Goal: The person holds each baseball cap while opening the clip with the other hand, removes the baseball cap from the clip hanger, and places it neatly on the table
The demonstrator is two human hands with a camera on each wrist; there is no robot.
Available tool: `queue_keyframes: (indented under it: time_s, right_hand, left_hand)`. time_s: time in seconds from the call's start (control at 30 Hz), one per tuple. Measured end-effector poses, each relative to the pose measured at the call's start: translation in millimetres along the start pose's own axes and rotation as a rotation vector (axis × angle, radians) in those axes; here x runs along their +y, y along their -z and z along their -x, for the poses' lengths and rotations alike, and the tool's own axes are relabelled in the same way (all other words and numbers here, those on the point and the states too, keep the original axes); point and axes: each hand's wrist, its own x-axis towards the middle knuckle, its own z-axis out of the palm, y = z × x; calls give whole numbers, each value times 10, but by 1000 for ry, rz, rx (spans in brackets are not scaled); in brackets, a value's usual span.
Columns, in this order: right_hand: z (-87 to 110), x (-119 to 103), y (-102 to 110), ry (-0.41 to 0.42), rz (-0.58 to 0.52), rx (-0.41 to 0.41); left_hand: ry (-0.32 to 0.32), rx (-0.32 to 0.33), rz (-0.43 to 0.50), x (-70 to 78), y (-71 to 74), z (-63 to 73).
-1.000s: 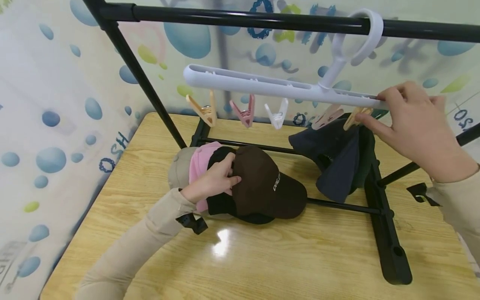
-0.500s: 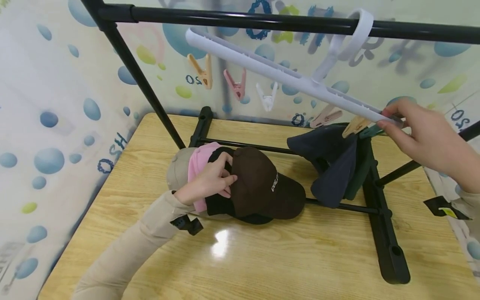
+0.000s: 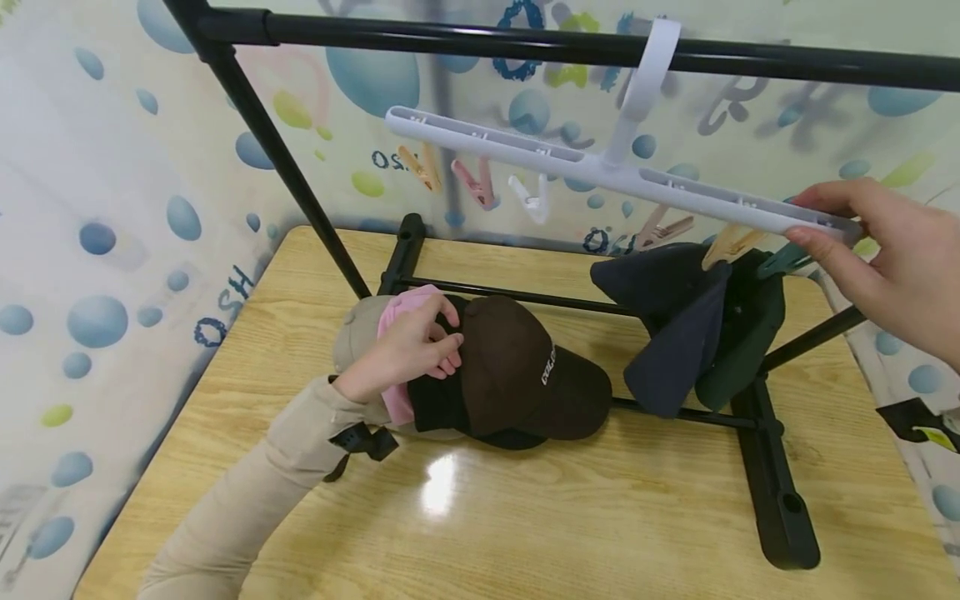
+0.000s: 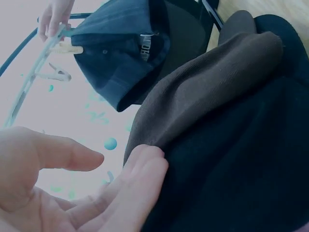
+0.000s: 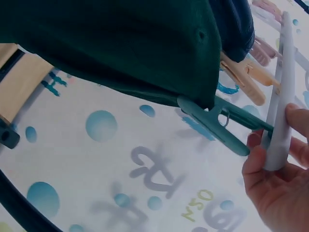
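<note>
My right hand (image 3: 892,258) grips the right end of a white clip hanger (image 3: 600,167), fingers above and thumb below the bar. The hanger hooks over a black rail. From its clothespins hang a navy cap (image 3: 675,333) and a dark green cap (image 3: 742,375). A green clothespin (image 5: 212,125) bites the green cap's edge. My left hand (image 3: 412,346) is over a row of nested caps, its fingertips against the rear edge of a brown cap (image 3: 517,367). In the left wrist view the thumb stands apart from the fingers. Behind are black, pink (image 3: 397,404) and beige caps (image 3: 356,333).
The black rack's rail (image 3: 450,33) crosses above the wooden table (image 3: 525,525), with a slanting post at left and a foot (image 3: 780,500) at right. Unused clothespins, including a white one (image 3: 532,200), dangle left. A patterned wall (image 3: 150,167) stands behind.
The hanger's hook has slid left along the rail. Its bar tipped down at the right, then levelled somewhat. My right hand moved right; my left hand drew back slightly left.
</note>
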Motion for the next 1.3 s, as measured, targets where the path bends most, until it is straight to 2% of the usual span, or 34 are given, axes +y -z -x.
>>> queue_keyframes:
  time_s: [0.3,0.47,0.57,0.67,0.8,1.03,1.13,1.3]
  right_hand:
    - [-77,-116,104,-58,-16,19]
    - [-115,-196,71,-90,-23,7]
    - [-136,-249,59,-96,-9,-1]
    - [-158,-307,55,-62,-3,25]
    - [-198,-379,39,13,-28,74]
    - [-249,-465,-20,73,-54,91]
    - [-243,-483,-47,102,-71,100]
    - [-234,-512,-91,129,-98,111]
  left_hand:
    - [-83,-19,-89,99,-67,-66]
    - [-162,-36,-133,198,-122,-132]
    - [-230,-34,-205,297,-171,-191]
    - [-306,-30,-281,423,-240,-272]
    - [-376,-56,-324,615,-365,-392]
    - [-431,-130,-354,890,-569,-584]
    - [-459,-148,-347,959,-614,-644]
    - [-458,-167,-354,1021,-671,-698]
